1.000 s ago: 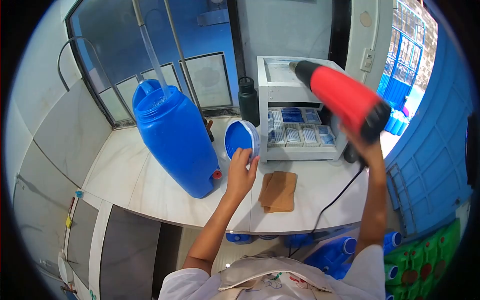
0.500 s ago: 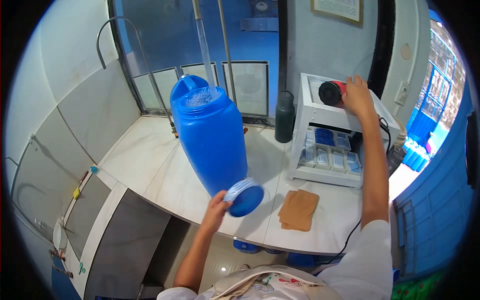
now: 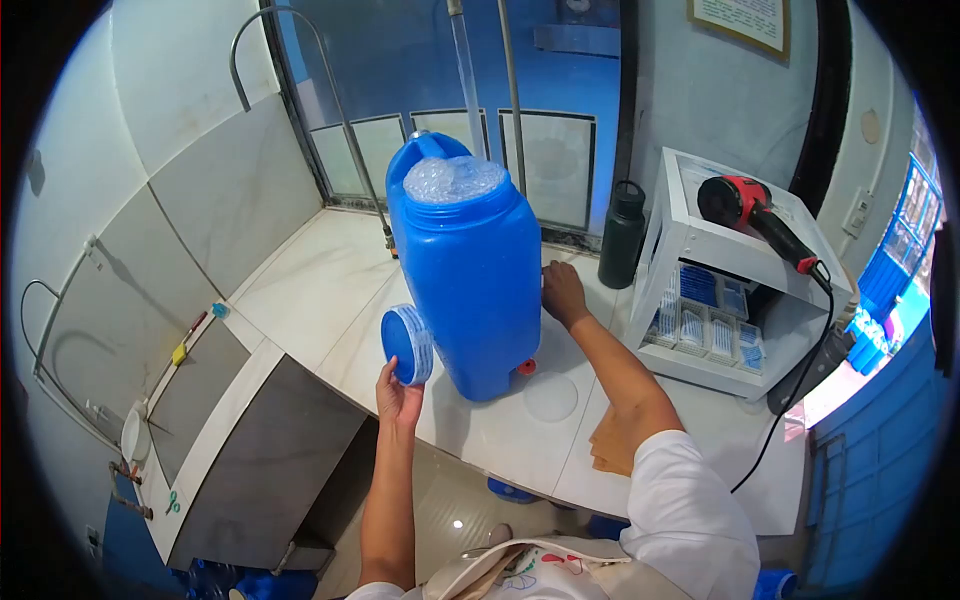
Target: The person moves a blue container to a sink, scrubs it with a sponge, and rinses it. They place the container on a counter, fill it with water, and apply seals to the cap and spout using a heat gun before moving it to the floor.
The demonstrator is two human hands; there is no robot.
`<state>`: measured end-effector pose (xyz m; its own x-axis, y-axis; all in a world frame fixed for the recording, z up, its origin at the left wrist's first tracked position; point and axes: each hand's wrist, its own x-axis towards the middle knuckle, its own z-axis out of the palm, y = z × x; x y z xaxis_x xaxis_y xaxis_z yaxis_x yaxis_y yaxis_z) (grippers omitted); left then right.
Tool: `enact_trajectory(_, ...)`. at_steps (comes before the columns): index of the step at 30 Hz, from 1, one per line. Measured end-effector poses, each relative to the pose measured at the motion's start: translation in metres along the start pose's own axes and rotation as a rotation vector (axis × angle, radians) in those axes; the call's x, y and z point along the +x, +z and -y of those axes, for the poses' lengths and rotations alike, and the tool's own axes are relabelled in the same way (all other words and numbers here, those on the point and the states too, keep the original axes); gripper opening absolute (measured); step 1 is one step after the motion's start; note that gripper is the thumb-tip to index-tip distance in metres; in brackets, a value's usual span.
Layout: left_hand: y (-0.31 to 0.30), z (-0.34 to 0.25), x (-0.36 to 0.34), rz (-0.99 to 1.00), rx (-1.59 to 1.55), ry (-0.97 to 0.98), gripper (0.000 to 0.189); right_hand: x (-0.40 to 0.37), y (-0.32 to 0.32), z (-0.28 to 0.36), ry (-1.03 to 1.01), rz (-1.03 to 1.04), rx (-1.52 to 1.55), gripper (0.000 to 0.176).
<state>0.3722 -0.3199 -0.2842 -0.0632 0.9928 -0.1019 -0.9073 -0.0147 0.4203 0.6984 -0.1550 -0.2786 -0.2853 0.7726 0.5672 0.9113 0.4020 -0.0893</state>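
A tall blue plastic water jug point(image 3: 470, 270) stands upright on the counter. Clear bubbly water point(image 3: 455, 180) domes up at its open mouth, under a clear tube point(image 3: 467, 75) hanging from above. My left hand point(image 3: 402, 390) grips a round blue screw lid point(image 3: 408, 342) by its lower edge, in front of the jug's left side. Low on the jug's front right is a small red fitting point(image 3: 526, 367). My right hand point(image 3: 563, 293) is at the jug's right side near the counter, fingers curled; their tips and whatever they grip are hidden.
A red and black heat gun point(image 3: 745, 205) lies on a white shelf unit point(image 3: 690, 235) holding small packets, its cord trailing down. A dark green bottle point(image 3: 623, 235) stands beside it. A brown folded cloth point(image 3: 610, 445) lies partly under my right arm. A curved metal spout point(image 3: 300, 30) rises at left.
My right hand has left the heat gun and moved left and down to the jug's side. The lid in my left hand has shifted left and up. The water has risen over the jug's mouth.
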Motion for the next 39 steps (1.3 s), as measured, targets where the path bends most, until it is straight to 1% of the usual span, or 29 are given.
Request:
enact_trajectory(3, -0.026, -0.004, 0.010, 0.001, 0.019, 0.031, 0.042, -0.020, 0.007, -0.009, 0.056, -0.013, -0.032, 0.029)
enact_trajectory(4, -0.043, -0.011, 0.011, -0.069, 0.057, 0.047, 0.041, -0.026, 0.010, -0.012, 0.059, -0.022, -0.039, 0.034)
enact_trajectory(6, -0.087, -0.024, 0.017, -0.094, 0.203, 0.076, 0.037, -0.035, 0.019, -0.015, 0.070, -0.034, -0.050, 0.039)
enact_trajectory(8, -0.100, -0.025, 0.018, -0.146, 0.289, 0.086, 0.036, -0.042, 0.027, -0.016, 0.052, -0.117, -0.086, 0.044)
enact_trajectory(9, -0.103, -0.023, 0.018, -0.189, 0.466, 0.101, 0.037, -0.042, 0.022, -0.012, 0.054, -0.114, -0.088, 0.044)
enact_trajectory(10, -0.108, -0.022, 0.017, -0.235, 0.640, 0.116, 0.037, -0.041, 0.013, -0.007, 0.120, -0.001, -0.053, 0.046)
enact_trajectory(11, -0.112, -0.021, 0.020, -0.240, 0.637, 0.115, 0.037, -0.040, 0.005, 0.000, 0.184, 0.111, -0.015, 0.049)
enact_trajectory(13, -0.117, -0.015, 0.030, -0.363, 1.019, 0.130, 0.039, -0.044, 0.009, 0.003, 0.223, 0.126, 0.044, 0.048)
enact_trajectory(14, -0.111, -0.005, 0.033, -0.626, 1.497, 0.262, 0.041, -0.046, 0.012, 0.001, 0.269, 0.138, 0.101, 0.047)
enact_trajectory(15, -0.091, 0.005, 0.020, -0.628, 1.490, 0.258, 0.041, -0.046, 0.020, -0.008, 0.264, 0.142, 0.096, 0.047)
enact_trajectory(17, -0.035, 0.026, -0.016, -0.515, 2.261, 1.086, 0.040, -0.031, 0.036, -0.031, 0.346, 0.053, 0.234, 0.046)
enact_trajectory(18, -0.016, 0.043, -0.030, -0.174, 1.849, 0.849, 0.037, -0.021, 0.034, -0.031, 0.340, 0.044, 0.236, 0.046)
enact_trajectory(19, -0.011, 0.069, -0.049, 0.164, 1.975, 1.099, 0.032, -0.010, 0.033, -0.028, 0.541, -0.004, 0.478, 0.038)
enact_trajectory(20, 0.000, 0.092, -0.064, 0.534, 1.978, 0.804, 0.031, -0.002, 0.032, -0.026, 0.742, -0.050, 0.723, 0.032)
enact_trajectory(21, 0.000, 0.118, -0.059, 0.953, 2.173, 0.363, 0.033, 0.003, 0.041, -0.033, 0.742, -0.055, 0.727, 0.032)
enact_trajectory(22, 0.016, 0.137, -0.080, 0.972, 1.947, 0.730, 0.047, 0.008, 0.058, -0.046, 0.733, -0.001, 0.941, 0.028)
enact_trajectory(23, 0.021, 0.154, -0.083, 0.987, 2.030, 0.732, 0.050, 0.010, 0.068, -0.052, 0.718, 0.058, 1.152, 0.027)
enact_trajectory(24, 0.022, 0.165, -0.084, 0.940, 2.172, 0.763, 0.050, 0.010, 0.060, -0.044, 0.717, 0.060, 1.151, 0.027)
enact_trajectory(25, 0.015, 0.178, -0.080, 0.936, 2.167, 0.770, 0.050, 0.012, 0.041, -0.030, 0.800, -0.025, 1.138, 0.025)
enact_trajectory(26, 0.001, 0.193, -0.070, 0.891, 2.249, 0.678, 0.050, 0.016, 0.028, -0.022, 0.880, -0.110, 1.120, 0.023)
enact_trajectory(27, -0.009, 0.202, -0.061, 0.844, 2.326, 0.578, 0.050, 0.019, 0.036, -0.029, 0.874, -0.108, 1.114, 0.023)
enact_trajectory(29, -0.016, 0.207, -0.051, 0.907, 2.354, 0.518, 0.054, 0.019, 0.069, -0.048, 0.586, -0.109, 0.889, 0.024)
enact_trajectory(31, -0.004, 0.200, -0.053, 0.971, 2.388, 0.454, 0.059, 0.017, 0.061, -0.041, 0.541, -0.124, 0.836, 0.025)
enact_trajectory(33, 0.025, 0.194, -0.057, 0.823, 2.288, 0.483, 0.072, 0.019, 0.047, -0.033, 0.488, -0.149, 0.783, 0.026)
enact_trajectory(34, 0.028, 0.197, -0.055, 0.819, 2.289, 0.492, 0.072, 0.022, 0.040, -0.027, 0.646, -0.118, 0.856, 0.027)
enact_trajectory(35, 0.031, 0.202, -0.052, 0.766, 2.358, 0.596, 0.078, 0.025, 0.033, -0.021, 0.806, -0.083, 0.927, 0.028)
enact_trajectory(36, 0.033, 0.207, -0.050, 0.709, 2.423, 0.698, 0.085, 0.026, 0.025, -0.014, 0.800, -0.083, 0.929, 0.028)
enact_trajectory(37, 0.035, 0.211, -0.047, 0.703, 2.425, 0.701, 0.085, 0.026, 0.018, -0.009, 0.808, -0.086, 0.913, 0.029)
enact_trajectory(39, 0.042, 0.218, -0.041, 0.609, 2.519, 0.369, 0.091, 0.028, 0.005, -0.002, 0.813, -0.089, 0.896, 0.030)
